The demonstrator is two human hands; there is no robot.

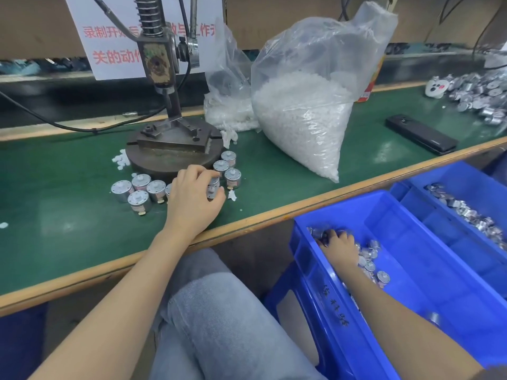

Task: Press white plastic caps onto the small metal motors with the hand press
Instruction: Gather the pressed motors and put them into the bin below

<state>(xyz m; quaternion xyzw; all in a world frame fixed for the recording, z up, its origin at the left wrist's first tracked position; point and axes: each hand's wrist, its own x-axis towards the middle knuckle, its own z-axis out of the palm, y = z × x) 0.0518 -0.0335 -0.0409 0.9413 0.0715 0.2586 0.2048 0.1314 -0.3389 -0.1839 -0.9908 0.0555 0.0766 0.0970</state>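
The hand press (164,86) stands on its round dark base (153,160) on the green table. Several small metal motors (140,192) with white caps stand in front of the base. My left hand (193,197) curls its fingers round motors (213,186) at the right of that group. My right hand (338,246) reaches down into a blue bin (411,270) beside the table and grips several motors (321,234) there. A big clear bag of white plastic caps (304,105) sits to the right of the press.
A smaller bag of caps (227,105) leans behind the press base. Loose caps (120,160) lie left of the base. A black flat case (421,134) and a heap of motors (480,97) lie far right. A second blue bin (466,212) holds more motors.
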